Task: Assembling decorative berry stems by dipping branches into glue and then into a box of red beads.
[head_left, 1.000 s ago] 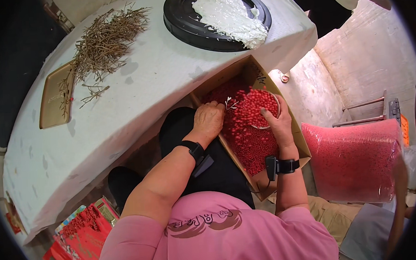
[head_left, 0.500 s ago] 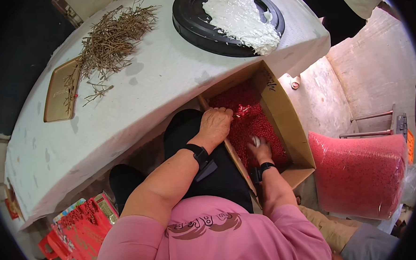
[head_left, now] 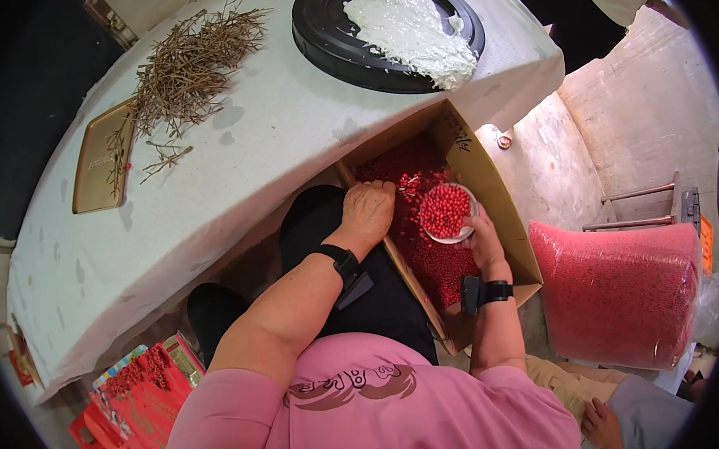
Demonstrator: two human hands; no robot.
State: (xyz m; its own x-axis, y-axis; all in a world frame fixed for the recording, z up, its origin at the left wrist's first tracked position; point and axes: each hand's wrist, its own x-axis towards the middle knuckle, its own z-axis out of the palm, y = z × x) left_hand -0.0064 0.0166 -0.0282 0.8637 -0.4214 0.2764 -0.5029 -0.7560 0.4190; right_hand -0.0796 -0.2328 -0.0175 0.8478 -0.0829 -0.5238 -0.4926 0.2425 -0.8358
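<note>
A cardboard box [head_left: 490, 187] beside my lap holds a mass of small red beads [head_left: 442, 273]. My right hand [head_left: 483, 236] grips a small round whitish bowl [head_left: 471, 210] heaped with the same beads, raised inside the box. Over the box's near wall lies my left hand [head_left: 368, 209], fingers closed on a sprig [head_left: 412, 187] coated in red beads with a few white bits showing. The sprig's stem is hidden by the fingers. The bowl is close to the sprig's right side.
On the white-covered table [head_left: 235, 178] lie a heap of bare brown twigs [head_left: 193, 66], a gold tray [head_left: 100, 165] and a black round lid [head_left: 326, 51] bearing white paste [head_left: 414, 30]. A wrapped red bale [head_left: 619, 292] stands right. Beaded sprigs [head_left: 139, 372] lie lower left. Another person's hand [head_left: 602, 425] shows lower right.
My right hand has come up out of the beads with the bowl, now full, and moved toward the sprig. My left hand stays at the box wall.
</note>
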